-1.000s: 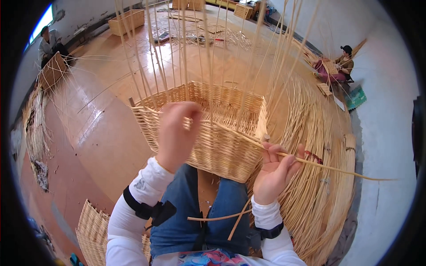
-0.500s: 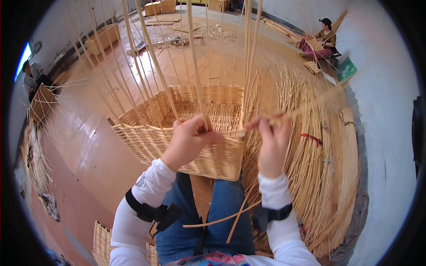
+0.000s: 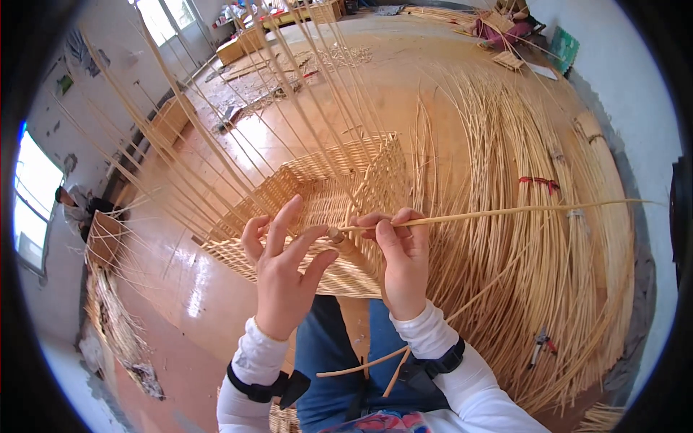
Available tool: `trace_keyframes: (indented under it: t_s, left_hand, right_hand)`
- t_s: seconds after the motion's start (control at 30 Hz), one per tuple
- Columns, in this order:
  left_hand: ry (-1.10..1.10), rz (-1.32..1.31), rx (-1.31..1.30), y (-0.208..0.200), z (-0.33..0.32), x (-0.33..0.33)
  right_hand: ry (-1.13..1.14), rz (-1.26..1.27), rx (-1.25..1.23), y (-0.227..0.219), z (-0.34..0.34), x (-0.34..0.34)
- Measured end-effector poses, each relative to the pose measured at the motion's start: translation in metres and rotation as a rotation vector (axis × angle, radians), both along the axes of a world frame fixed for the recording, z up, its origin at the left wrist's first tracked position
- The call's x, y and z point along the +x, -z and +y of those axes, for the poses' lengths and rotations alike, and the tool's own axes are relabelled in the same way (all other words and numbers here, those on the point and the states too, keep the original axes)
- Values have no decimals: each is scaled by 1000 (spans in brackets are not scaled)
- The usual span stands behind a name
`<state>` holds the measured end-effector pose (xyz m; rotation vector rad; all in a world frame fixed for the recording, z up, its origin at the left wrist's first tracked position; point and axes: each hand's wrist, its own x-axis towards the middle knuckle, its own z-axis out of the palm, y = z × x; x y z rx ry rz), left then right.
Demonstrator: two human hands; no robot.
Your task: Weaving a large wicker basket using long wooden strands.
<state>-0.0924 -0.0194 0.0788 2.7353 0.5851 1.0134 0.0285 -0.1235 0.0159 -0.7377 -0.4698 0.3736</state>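
While right fingers (image 3: pixel 390 237) grasp a long cane (image 3: pixel 491 213), left fingers (image 3: pixel 279 229) (loosely spread) by a woven basket (image 3: pixel 349 279)

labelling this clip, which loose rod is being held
The long rod pinched in the right hand, extending rightward; rods on the jeans and floor lie unheld.

A worker (image 3: pixel 76 211) sits behind a brown box (image 3: pixel 105 238) at left, near a bright window (image 3: pixel 33 206), as a second worker (image 3: pixel 511 32) in purple trousers sits at far right near a green panel (image 3: pixel 563 49). At near right, a hand tool (image 3: pixel 536 353) lies on long canes (image 3: pixel 498 144) tied with red cord (image 3: pixel 537 182).
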Motion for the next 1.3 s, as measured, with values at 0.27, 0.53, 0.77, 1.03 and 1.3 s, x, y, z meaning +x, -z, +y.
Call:
trace_keyframes:
  t_s: [0.27,0.53,0.77,1.03,1.3]
  left_hand:
    - [185,163,-273,14,15,15]
    - [272,166,-544,20,16,13]
    - [307,179,-382,25,3,21]
    - [344,95,-313,21,-14,26]
    - [395,-63,-442,37,-18,42]
  right_hand:
    - [-89,107,28,9,-14,7]
    - [-352,432,543,3,-10,14]
    - [-195,579,595,-12,-25,9]
    - [211,-251,164,-25,-23,-35]
    - [558,-1042,-677,-31,2,-50]
